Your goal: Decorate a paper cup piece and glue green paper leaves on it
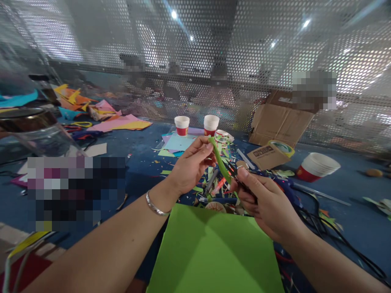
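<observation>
My left hand (pixel 191 165) pinches the upper end of a narrow green paper strip (pixel 219 159) held up over the table. My right hand (pixel 264 201) is closed around small dark scissors (pixel 236 177), whose blades meet the strip's lower end. A silver bracelet sits on my left wrist. Below both hands lies a large green paper sheet (pixel 214 248) at the near edge. Paper scraps, pens and a marker litter the blue table (pixel 137 162) right under the hands.
Two red-and-white paper cups (pixel 182 125) stand behind the hands, a stack of cups (pixel 317 167) lies at the right beside a tape roll (pixel 282 147) and a cardboard box (pixel 281 120). Coloured paper is piled at the far left. Black cables run at the right. A perforated metal screen closes the back.
</observation>
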